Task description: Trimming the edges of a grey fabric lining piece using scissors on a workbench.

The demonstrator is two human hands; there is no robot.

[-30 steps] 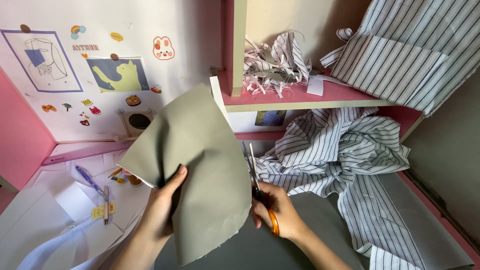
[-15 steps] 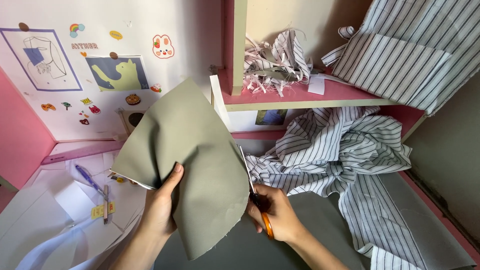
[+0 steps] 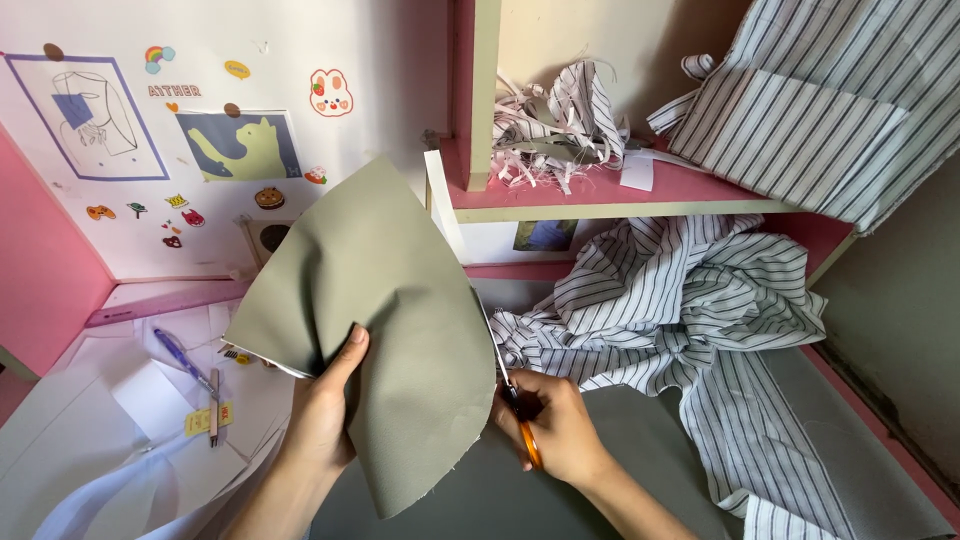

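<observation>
My left hand [image 3: 322, 410] pinches a sheet of grey-green fabric [image 3: 390, 300] and holds it up over the table, thumb on its front face. At the sheet's right edge, my right hand [image 3: 560, 425] grips orange-handled scissors [image 3: 510, 390]. Their blades point up along the fabric's edge. The lower corner of the sheet hangs down between my two wrists.
Striped white-and-grey cloth [image 3: 690, 310] lies heaped at right and on the pink shelf [image 3: 640, 190] above, beside shredded strips [image 3: 550, 130]. At left are white paper patterns [image 3: 120, 420], a blue pen [image 3: 180, 355] and a wall with stickers [image 3: 240, 145]. More grey fabric [image 3: 840, 450] covers the table.
The fabric sheet has shifted slightly up and left while the scissors have moved up along its right edge. Both hands keep their grip.
</observation>
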